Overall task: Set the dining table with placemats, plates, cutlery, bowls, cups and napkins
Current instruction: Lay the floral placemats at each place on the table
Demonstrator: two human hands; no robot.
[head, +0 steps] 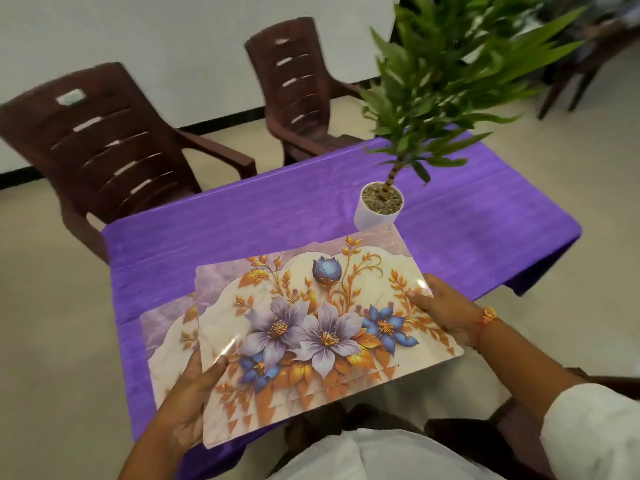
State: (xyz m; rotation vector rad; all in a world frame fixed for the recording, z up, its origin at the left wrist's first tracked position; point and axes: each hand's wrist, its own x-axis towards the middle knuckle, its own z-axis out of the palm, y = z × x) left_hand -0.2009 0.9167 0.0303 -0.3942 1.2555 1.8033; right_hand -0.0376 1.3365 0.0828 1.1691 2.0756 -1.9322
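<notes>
Purple-clothed table (pixel 277 209) ahead of left hand (pixel 190 393) and right hand (pixel 446 313), potted plant (pixel 377 213) beyond the right. Both hands gripping opposite edges of fanned placemats (pixel 311 323).

We see a potted plant (pixel 381 204) standing on the purple tablecloth (pixel 485 233). One brown chair (pixel 104 140) stands at left, a second chair (pixel 294 84) beyond.
</notes>
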